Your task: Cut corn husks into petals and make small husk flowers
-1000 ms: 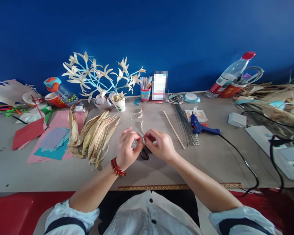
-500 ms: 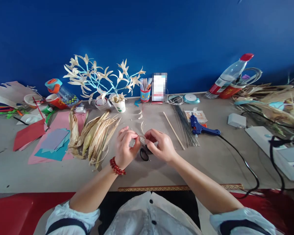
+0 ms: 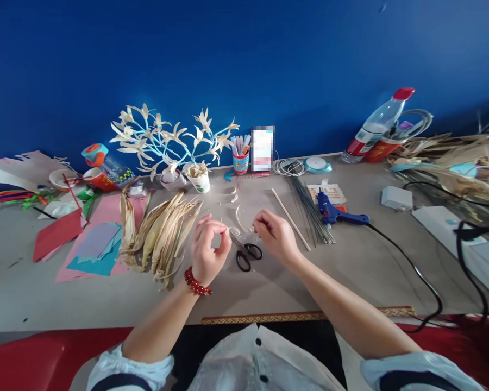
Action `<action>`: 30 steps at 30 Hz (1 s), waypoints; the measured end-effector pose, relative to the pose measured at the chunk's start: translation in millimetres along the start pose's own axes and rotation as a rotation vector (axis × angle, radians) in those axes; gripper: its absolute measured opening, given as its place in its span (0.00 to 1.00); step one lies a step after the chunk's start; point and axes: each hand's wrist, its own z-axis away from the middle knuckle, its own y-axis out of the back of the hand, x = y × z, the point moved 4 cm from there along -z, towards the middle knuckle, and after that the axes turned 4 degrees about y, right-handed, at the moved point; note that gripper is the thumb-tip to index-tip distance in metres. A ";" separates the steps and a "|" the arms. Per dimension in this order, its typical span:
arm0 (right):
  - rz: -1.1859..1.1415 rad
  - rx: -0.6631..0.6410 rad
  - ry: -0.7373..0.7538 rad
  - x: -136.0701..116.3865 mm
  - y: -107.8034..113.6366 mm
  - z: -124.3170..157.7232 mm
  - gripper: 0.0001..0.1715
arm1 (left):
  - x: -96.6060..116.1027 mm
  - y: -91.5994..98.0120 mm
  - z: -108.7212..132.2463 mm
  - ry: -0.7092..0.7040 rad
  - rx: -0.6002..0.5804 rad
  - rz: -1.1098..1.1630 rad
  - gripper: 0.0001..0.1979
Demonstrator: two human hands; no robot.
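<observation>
My left hand [image 3: 207,248], with a red bead bracelet at the wrist, is closed in a pinch on a small pale husk piece [image 3: 226,230] above the table. My right hand [image 3: 274,234] is closed too, fingers curled just right of it; what it holds I cannot make out. Black-handled scissors [image 3: 244,252] lie on the grey table [image 3: 309,277] between and just below both hands. A pile of dried corn husks [image 3: 158,233] lies left of my left hand. Curled husk trimmings [image 3: 239,216] lie just beyond the hands.
A husk-flower tree [image 3: 171,138] in a cup stands at the back. Coloured paper sheets [image 3: 93,239] lie at the left. A wooden stick [image 3: 290,218], dark wires [image 3: 309,209], a blue glue gun [image 3: 337,213] with its cable, a bottle [image 3: 377,124] and more husks [image 3: 452,163] are on the right.
My hands have drawn apart, the right one moving right, uncovering the scissors between them. The view shifted slightly down.
</observation>
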 end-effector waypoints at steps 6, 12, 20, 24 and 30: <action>-0.446 -0.185 -0.052 -7.2 -14.6 6.8 0.15 | -2.1 -2.5 1.9 -0.004 -0.031 0.043 0.06; -1.102 -0.406 -0.319 -11.1 -30.5 12.5 0.17 | -1.7 -5.6 5.1 -0.051 -0.059 0.210 0.10; -1.018 -0.437 -0.257 -9.9 -26.8 16.1 0.17 | -16.3 -13.1 12.9 0.281 -0.229 0.517 0.12; -0.825 -0.387 -0.153 -12.6 -23.8 16.7 0.16 | -18.1 -17.0 16.5 0.375 -0.306 0.757 0.14; -0.569 -0.370 0.004 -15.4 -21.6 15.5 0.14 | -12.1 -20.6 15.0 0.434 -0.448 0.751 0.12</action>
